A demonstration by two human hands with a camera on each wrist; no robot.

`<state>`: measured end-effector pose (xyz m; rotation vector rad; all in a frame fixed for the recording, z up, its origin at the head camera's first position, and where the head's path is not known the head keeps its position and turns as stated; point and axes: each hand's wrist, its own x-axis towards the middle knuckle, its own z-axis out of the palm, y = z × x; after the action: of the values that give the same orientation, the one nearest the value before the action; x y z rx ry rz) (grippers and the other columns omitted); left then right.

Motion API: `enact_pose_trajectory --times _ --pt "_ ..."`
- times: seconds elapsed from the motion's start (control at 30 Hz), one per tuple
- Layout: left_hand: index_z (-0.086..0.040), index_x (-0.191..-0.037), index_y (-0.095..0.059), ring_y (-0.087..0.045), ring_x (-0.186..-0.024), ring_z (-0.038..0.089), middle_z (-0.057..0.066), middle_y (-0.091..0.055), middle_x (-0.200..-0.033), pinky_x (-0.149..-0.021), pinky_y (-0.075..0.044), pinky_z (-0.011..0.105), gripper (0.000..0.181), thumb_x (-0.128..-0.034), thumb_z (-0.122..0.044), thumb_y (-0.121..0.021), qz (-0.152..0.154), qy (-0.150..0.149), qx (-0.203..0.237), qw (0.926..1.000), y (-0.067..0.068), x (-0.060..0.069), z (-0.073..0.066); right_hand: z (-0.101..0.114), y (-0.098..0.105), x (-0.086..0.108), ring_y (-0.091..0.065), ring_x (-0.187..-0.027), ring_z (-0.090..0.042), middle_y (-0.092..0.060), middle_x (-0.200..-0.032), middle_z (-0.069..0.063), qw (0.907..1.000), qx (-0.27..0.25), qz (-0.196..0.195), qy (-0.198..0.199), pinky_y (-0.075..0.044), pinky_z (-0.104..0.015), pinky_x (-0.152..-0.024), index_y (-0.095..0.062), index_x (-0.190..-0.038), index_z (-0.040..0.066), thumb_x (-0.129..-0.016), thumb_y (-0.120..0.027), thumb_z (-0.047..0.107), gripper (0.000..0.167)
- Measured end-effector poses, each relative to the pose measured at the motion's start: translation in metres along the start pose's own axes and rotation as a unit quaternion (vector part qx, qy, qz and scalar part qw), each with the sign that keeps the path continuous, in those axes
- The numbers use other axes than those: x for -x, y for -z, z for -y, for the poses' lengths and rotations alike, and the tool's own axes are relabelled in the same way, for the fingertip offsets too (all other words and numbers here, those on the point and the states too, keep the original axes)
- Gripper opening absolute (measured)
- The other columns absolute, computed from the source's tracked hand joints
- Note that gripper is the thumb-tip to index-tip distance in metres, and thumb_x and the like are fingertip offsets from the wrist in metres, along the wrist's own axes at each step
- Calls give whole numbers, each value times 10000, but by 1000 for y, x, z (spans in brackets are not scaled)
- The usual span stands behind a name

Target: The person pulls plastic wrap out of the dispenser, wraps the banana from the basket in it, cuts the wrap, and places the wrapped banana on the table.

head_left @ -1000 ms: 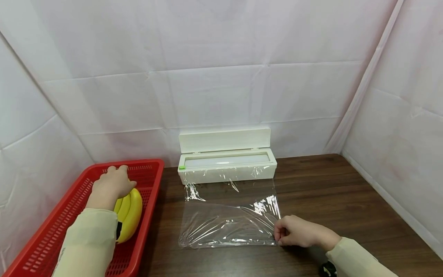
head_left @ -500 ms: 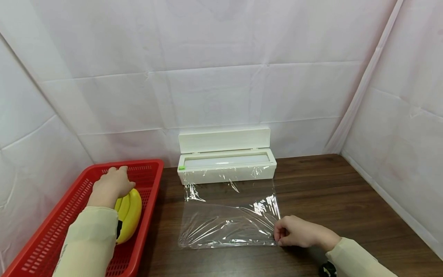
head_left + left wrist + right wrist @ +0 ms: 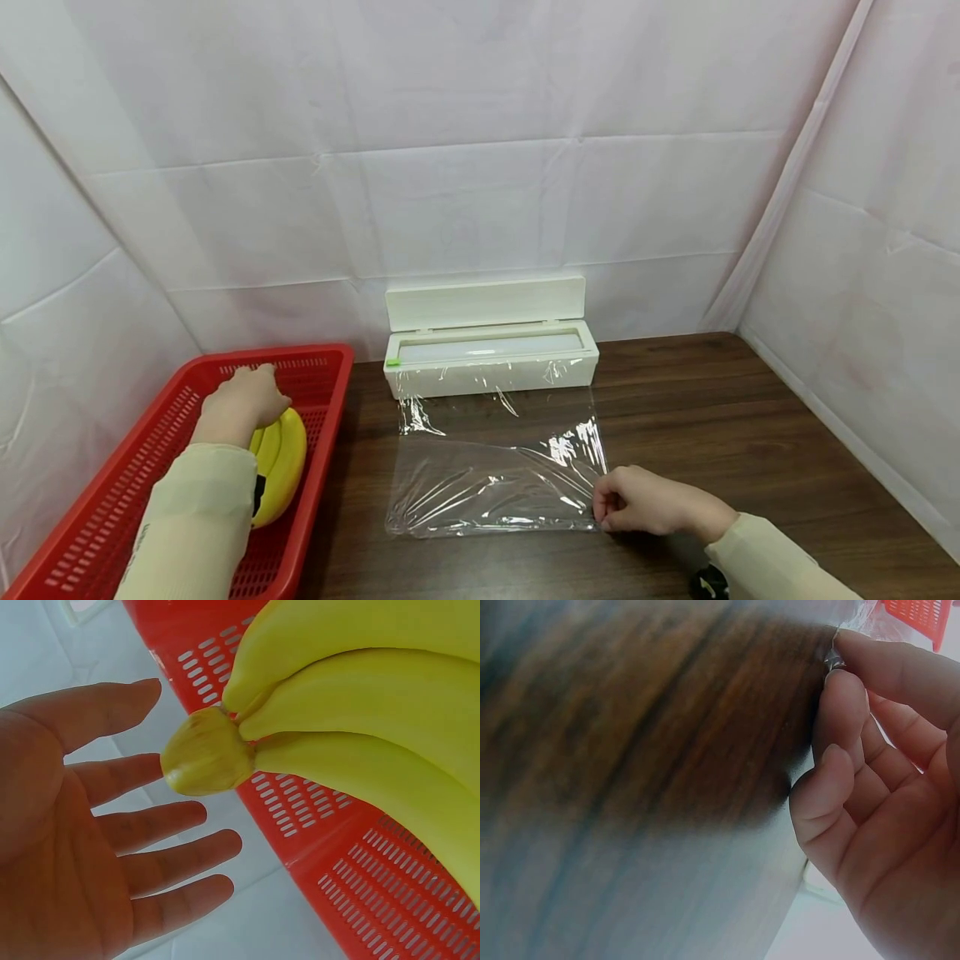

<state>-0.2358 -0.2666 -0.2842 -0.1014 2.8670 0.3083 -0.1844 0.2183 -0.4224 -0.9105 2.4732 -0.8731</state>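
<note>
Over the red basket (image 3: 341, 375) is the left hand (image 3: 243, 404), above a bunch of yellow bananas (image 3: 281, 475). In the left wrist view this hand (image 3: 97, 825) has its fingers spread around the near side of the banana stem (image 3: 208, 754), with the palm apart from it. Clear plastic film (image 3: 495, 492) runs from a white dispenser box (image 3: 491, 377) toward the front over the table. The right hand (image 3: 645, 502) pinches the film's front right corner; in the right wrist view, thumb and forefinger of this hand (image 3: 900, 772) meet on it.
The dispenser's lid (image 3: 487, 305) stands raised against the white cloth backdrop (image 3: 465, 200). More white cloth (image 3: 885, 250) borders the dark wooden table (image 3: 697, 417) on the right. A green piece (image 3: 393, 362) sits at the box's left end.
</note>
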Motion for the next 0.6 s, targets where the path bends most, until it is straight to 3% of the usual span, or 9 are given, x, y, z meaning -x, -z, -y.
enact_pose_trajectory --times 0.17,0.4,0.6 --pt "114 -1419 -258 -207 -1305 578 430 -204 -1413 -985 -302 679 681 -900 -211 -555 63 33 24 10000 -1 -1 1 0 0 0 -450 -550 45 -501 -626 152 10000 19 4 -11 -406 -166 -512 -611 -740 153 -797 -680 71 121" --pt "126 -1406 -277 -353 -1238 545 410 -321 -1370 -935 -374 653 661 -903 -204 -552 104 25 -8 9999 -2 -4 3 0 0 -1 -454 -553 45 -504 -629 152 10000 7 10 1 -411 -166 -515 -610 -740 147 -793 -676 61 122" --pt "136 -1406 -267 -393 -1220 524 402 -342 -1365 -933 -392 634 659 -909 -187 -554 140 -21 -21 9999 -5 -6 5 0 0 0 -457 -558 46 -508 -633 151 10000 -35 7 -30 -416 -169 -520 -609 -741 144 -793 -675 59 120"
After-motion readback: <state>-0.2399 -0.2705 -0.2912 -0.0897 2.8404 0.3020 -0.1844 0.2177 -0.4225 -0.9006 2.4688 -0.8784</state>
